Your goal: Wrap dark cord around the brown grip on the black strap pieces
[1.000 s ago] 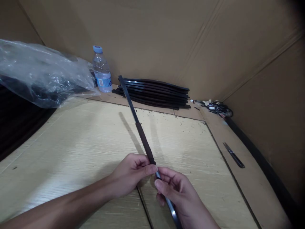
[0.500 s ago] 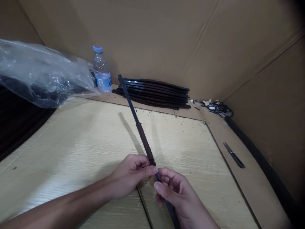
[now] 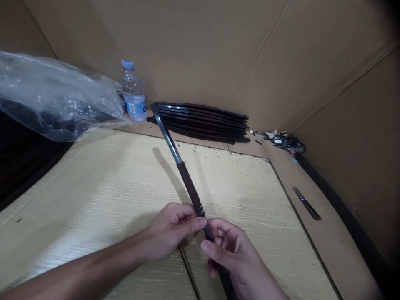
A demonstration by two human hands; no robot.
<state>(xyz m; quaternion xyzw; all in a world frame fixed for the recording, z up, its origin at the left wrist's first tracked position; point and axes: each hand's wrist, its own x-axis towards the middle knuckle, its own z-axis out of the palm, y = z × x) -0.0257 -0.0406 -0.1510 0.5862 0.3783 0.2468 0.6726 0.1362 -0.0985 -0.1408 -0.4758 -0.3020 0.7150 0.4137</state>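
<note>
Both hands hold one long thin metal strip (image 3: 168, 137) that slants from the bottom centre up to the far left. A dark rubber sleeve (image 3: 189, 187) covers its middle stretch. My left hand (image 3: 170, 229) pinches the lower end of the sleeve between thumb and fingers. My right hand (image 3: 231, 254) is closed round the strip just below, with the strip running through its palm. The strip's far end hangs in front of a stack of similar black strips (image 3: 203, 121).
A light wooden tabletop (image 3: 93, 196) lies inside tall cardboard walls (image 3: 218, 50). A water bottle (image 3: 133, 91) and a clear plastic bag (image 3: 53, 98) sit at the back left. A small blade (image 3: 306, 203) and a tangle of small parts (image 3: 286, 141) lie on the right.
The strip's far end has swung slightly left and down and turned, so its bare metal now glints. My right hand has shifted a little along the strip.
</note>
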